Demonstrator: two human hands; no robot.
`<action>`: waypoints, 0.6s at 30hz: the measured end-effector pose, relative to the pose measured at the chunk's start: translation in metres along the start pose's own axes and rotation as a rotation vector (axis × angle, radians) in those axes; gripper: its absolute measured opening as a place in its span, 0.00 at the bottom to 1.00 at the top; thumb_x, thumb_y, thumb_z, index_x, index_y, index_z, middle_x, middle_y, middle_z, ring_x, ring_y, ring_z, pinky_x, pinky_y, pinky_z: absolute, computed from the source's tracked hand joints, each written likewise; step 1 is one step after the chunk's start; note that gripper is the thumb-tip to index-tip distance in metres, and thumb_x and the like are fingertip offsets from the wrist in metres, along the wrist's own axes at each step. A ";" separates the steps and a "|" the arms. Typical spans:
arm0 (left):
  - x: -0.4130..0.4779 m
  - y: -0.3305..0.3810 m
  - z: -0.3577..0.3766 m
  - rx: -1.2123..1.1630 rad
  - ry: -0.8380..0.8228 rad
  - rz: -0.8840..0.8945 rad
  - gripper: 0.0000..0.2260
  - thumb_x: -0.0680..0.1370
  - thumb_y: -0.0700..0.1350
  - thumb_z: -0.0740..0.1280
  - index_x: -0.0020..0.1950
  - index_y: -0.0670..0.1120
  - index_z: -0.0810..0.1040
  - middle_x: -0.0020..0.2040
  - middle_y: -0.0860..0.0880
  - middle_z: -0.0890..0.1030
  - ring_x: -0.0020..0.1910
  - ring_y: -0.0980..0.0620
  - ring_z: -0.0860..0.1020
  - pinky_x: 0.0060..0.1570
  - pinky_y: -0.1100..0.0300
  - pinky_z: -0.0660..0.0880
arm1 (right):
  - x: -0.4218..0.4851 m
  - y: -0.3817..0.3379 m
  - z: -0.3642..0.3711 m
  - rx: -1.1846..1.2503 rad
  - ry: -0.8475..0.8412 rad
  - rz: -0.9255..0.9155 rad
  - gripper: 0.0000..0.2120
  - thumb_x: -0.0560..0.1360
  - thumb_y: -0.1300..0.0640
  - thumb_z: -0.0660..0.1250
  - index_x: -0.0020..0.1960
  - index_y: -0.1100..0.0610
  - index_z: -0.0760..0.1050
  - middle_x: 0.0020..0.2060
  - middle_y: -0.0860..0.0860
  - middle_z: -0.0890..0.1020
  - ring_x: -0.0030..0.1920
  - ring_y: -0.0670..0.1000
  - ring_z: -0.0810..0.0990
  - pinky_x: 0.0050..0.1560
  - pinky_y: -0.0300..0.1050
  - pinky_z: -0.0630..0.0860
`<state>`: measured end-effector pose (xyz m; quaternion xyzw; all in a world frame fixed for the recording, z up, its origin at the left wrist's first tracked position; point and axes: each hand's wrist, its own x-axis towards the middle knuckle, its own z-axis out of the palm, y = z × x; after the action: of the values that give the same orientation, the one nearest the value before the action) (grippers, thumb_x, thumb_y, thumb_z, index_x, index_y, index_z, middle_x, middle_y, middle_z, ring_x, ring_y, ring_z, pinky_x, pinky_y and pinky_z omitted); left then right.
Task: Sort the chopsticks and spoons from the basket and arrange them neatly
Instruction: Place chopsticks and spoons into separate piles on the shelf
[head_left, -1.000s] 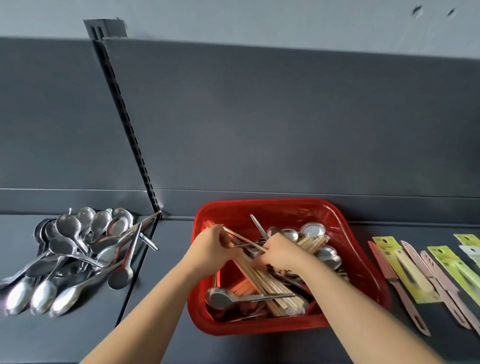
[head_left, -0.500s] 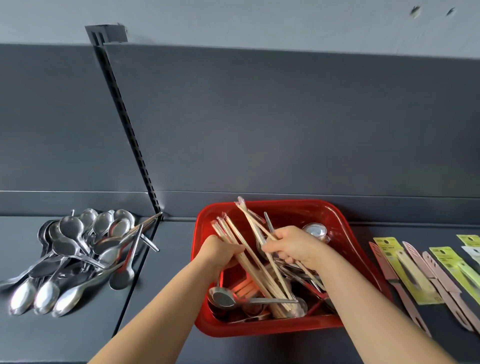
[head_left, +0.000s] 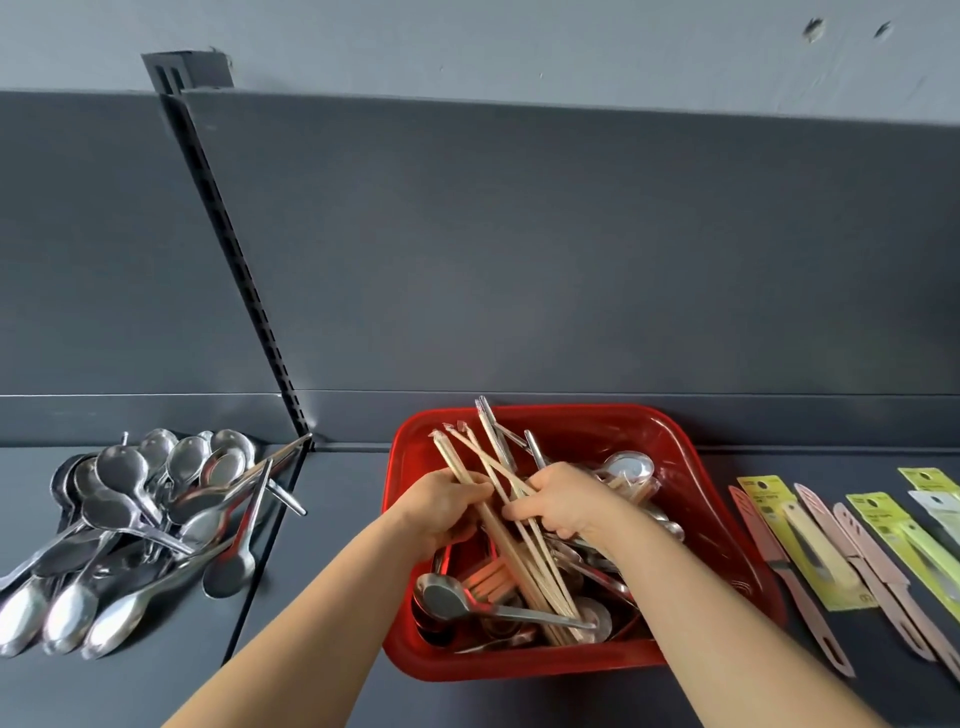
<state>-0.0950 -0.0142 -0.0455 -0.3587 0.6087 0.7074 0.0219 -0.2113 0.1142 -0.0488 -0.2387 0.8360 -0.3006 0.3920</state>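
A red plastic basket (head_left: 727, 525) sits on the dark shelf and holds wrapped wooden chopsticks (head_left: 524, 566) mixed with steel spoons (head_left: 452, 597). Both hands are inside it. My left hand (head_left: 441, 506) grips several chopsticks near their upper part. My right hand (head_left: 563, 501) grips more of the same bundle just to the right. The sticks' far tips rise above the basket's back rim; their near ends rest among the spoons. A heap of steel spoons (head_left: 135, 525) lies on the shelf to the left.
Packaged knives (head_left: 810, 545) in pink and yellow-green cards lie in a row right of the basket. A slotted upright post (head_left: 234, 260) divides the dark back panel. Bare shelf shows between the spoon heap and the basket.
Both hands closed on chopsticks and tilted the bundle upward, its far tips now above the basket's back rim. The hands came closer together over the last half second.
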 end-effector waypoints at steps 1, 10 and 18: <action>0.000 -0.001 -0.001 0.010 -0.004 0.016 0.04 0.78 0.39 0.65 0.46 0.44 0.79 0.38 0.45 0.79 0.32 0.53 0.74 0.30 0.63 0.73 | 0.000 -0.002 -0.001 -0.012 -0.014 -0.016 0.10 0.69 0.49 0.74 0.42 0.55 0.80 0.25 0.46 0.70 0.23 0.44 0.65 0.25 0.38 0.63; -0.003 0.009 -0.010 0.270 0.198 0.206 0.10 0.80 0.42 0.62 0.39 0.41 0.74 0.33 0.44 0.81 0.29 0.48 0.81 0.30 0.59 0.78 | -0.022 -0.029 -0.033 0.144 0.140 -0.207 0.13 0.73 0.49 0.70 0.49 0.58 0.80 0.33 0.48 0.74 0.33 0.46 0.73 0.36 0.43 0.72; 0.008 0.004 0.005 0.559 0.169 -0.051 0.08 0.69 0.41 0.73 0.33 0.38 0.80 0.23 0.46 0.79 0.20 0.49 0.78 0.23 0.60 0.77 | -0.025 -0.006 -0.036 -0.023 0.146 -0.150 0.12 0.74 0.49 0.68 0.47 0.59 0.78 0.36 0.51 0.77 0.36 0.49 0.75 0.38 0.46 0.72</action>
<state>-0.1050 -0.0140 -0.0465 -0.4115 0.7704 0.4792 0.0867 -0.2242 0.1372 -0.0132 -0.2824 0.8456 -0.3361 0.3038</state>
